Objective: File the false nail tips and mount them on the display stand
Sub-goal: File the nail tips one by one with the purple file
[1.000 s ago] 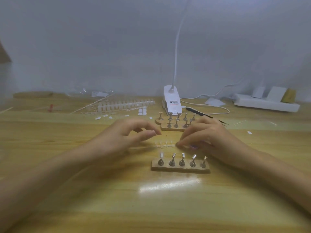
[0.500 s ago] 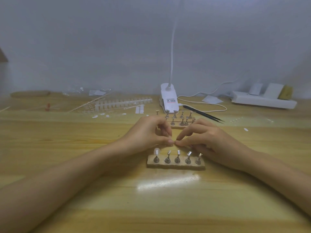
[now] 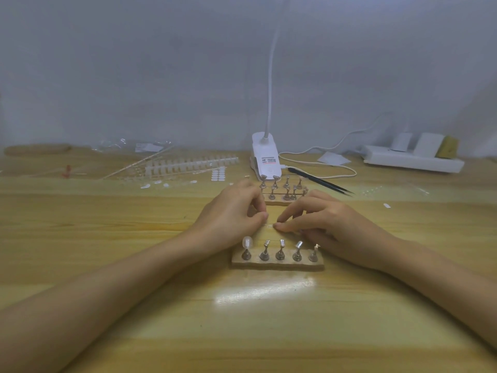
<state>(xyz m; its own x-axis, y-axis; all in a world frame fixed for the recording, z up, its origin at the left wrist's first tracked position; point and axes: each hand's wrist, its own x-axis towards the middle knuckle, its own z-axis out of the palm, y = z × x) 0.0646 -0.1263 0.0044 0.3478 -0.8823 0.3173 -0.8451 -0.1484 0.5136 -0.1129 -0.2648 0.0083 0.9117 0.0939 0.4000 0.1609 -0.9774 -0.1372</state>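
Left grip: my left grip rests on the tabletop just behind the near display stand. The fingers are curled, with thumb and forefinger tips drawn together. I cannot tell whether anything sits between them.
Right grip: my right grip pinches the end of the clear strip of nail tips between thumb and forefinger, low against the tabletop, with the other fingers arched over it.
Clear strip of nail tips: it lies between my two grips, just behind the near display stand. It is faint, and its single tips are too small to count.
Near display stand: a wooden block with five metal pegs in a row, just in front of both grips.
Mounted nail tip: pale and oval, upright on the leftmost peg of the near display stand.
Far display stand: a second block of pegs beyond my fingers, partly hidden by them.
Clip lamp: white, behind the far display stand, with its neck rising out of view.
Tweezers: black, lying angled to the right of the clip lamp.
Rack of nail tips: white, on the far left, with loose tips lying near it.
Power strip: white, on the far right by the wall.
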